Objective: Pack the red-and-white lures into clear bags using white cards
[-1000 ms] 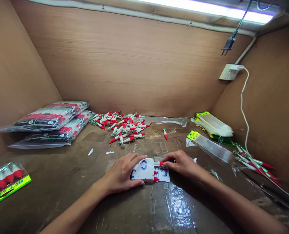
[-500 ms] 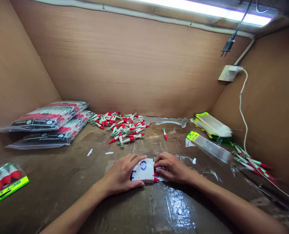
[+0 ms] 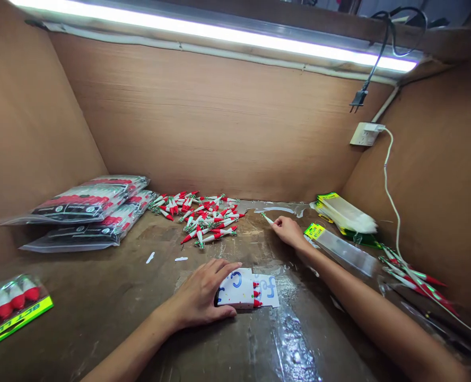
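My left hand (image 3: 203, 292) is closed around the left part of a white printed card sleeve (image 3: 239, 289) lying on the table. From the sleeve's right end stick several red tips of lures, over a flap (image 3: 268, 289) with blue lettering. Farther back, my right hand (image 3: 288, 231) pinches the red end of a single red and white fishing lure (image 3: 267, 218), whose green-tinged hook end points to the left. To the left of that hand lies a loose pile of similar lures (image 3: 203, 215).
Stacked bags of packed lures (image 3: 88, 207) lie at the left, with another pack (image 3: 15, 305) nearer. Clear packets with yellow headers (image 3: 345, 249) and a packet stack (image 3: 347, 212) lie right. More lures (image 3: 414, 276) lie beside a white cord (image 3: 392, 196). A black plug (image 3: 358, 99) hangs above.
My right hand has left the sleeve's open end, reached back and right, and taken hold of the lone lure. My left hand stays on the sleeve. The view has tilted up slightly.
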A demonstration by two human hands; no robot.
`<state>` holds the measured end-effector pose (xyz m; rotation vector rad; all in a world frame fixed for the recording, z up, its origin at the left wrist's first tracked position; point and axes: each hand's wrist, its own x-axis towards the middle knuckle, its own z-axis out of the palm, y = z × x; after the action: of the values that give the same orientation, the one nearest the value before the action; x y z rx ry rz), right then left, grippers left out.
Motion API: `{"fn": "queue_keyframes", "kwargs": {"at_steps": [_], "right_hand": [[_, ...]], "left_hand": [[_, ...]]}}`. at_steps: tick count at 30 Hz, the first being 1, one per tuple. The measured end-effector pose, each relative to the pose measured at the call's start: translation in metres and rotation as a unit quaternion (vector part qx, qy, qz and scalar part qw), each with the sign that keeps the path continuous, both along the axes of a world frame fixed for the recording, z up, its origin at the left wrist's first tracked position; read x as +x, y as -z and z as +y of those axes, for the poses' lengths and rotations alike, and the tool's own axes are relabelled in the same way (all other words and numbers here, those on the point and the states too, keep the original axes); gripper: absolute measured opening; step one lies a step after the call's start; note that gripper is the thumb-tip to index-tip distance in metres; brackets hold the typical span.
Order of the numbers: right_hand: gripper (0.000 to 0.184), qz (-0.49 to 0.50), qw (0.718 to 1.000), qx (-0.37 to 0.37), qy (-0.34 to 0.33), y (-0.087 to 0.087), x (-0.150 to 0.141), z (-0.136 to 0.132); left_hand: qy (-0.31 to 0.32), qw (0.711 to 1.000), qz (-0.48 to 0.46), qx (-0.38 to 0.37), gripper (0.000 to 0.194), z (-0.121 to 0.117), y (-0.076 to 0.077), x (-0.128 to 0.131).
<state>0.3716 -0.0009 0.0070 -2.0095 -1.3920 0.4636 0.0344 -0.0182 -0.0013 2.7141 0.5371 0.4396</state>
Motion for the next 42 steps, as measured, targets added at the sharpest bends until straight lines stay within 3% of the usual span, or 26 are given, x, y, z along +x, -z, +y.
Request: {"fn": "queue_keyframes", "kwargs": {"at_steps": [5, 10, 16, 22, 28, 34, 42], "right_hand": [[0.045, 0.18, 0.975, 0.0, -0.128, -0.001, 0.004, -0.038], [0.042, 0.432, 0.879, -0.045, -0.197, 0.003, -0.003, -0.08], [0.042, 0.369, 0.895, -0.098, -0.232, -0.001, -0.008, -0.098], [0.042, 0.356, 0.905, -0.082, -0.215, 0.007, -0.005, -0.096], [0.035, 0.222, 0.946, -0.059, -0.23, 0.005, -0.001, -0.094], [0.03, 0.145, 0.954, -0.061, -0.254, -0.004, 0.0, -0.099], [0.023, -0.002, 0.958, -0.05, -0.283, 0.001, -0.011, -0.1]], "left_hand": [[-0.005, 1.0, 0.003, 0.005, 0.082, 0.0, 0.0, 0.0], [0.002, 1.0, 0.006, -0.002, 0.08, 0.0, -0.001, 0.002], [0.0, 1.0, 0.004, -0.007, 0.08, 0.0, -0.003, 0.002], [-0.006, 1.0, 0.021, -0.008, 0.082, 0.001, -0.003, 0.002], [-0.003, 1.0, 0.021, -0.011, 0.08, 0.001, -0.003, 0.003], [-0.001, 1.0, 0.02, -0.005, 0.081, 0.002, -0.001, 0.003], [-0.005, 1.0, 0.016, -0.008, 0.08, 0.002, -0.003, 0.004]]}}
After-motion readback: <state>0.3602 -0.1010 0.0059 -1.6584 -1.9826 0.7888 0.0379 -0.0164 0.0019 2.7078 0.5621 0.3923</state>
